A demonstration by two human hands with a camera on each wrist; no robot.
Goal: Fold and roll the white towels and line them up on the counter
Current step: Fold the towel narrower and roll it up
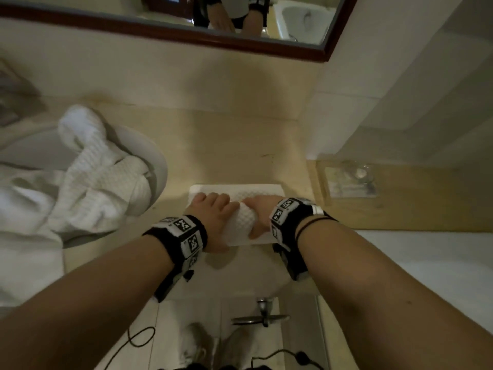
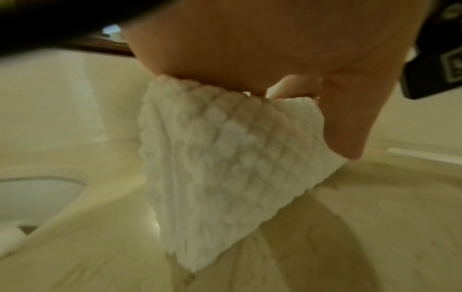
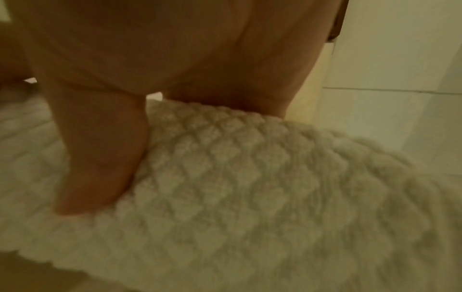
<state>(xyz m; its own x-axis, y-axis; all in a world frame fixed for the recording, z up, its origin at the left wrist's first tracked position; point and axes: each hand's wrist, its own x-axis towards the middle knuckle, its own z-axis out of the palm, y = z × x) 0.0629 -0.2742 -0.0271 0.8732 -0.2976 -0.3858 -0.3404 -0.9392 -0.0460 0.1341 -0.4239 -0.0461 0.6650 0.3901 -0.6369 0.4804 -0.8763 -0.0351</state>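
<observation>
A white waffle-weave towel [image 1: 241, 225] lies as a folded strip on the beige counter [image 1: 226, 145], right in front of me. Its near end is rolled up, and the flat far end [image 1: 240, 190] shows beyond my knuckles. My left hand [image 1: 213, 212] and right hand [image 1: 260, 209] sit side by side on the roll, fingers curled over it. In the left wrist view the left hand [image 2: 250, 39] covers the towel [image 2: 225, 168], with the thumb [image 2: 350, 122] against its side. In the right wrist view the right hand [image 3: 162, 49] grips the towel [image 3: 250, 187], thumb [image 3: 100, 154] pressed in.
A loose heap of white towels [image 1: 88, 169] spills over the round sink [image 1: 158, 161] at the left. A clear tray [image 1: 349, 180] sits on a wooden ledge at the right, under the tiled wall. A framed mirror [image 1: 186, 30] hangs behind the counter.
</observation>
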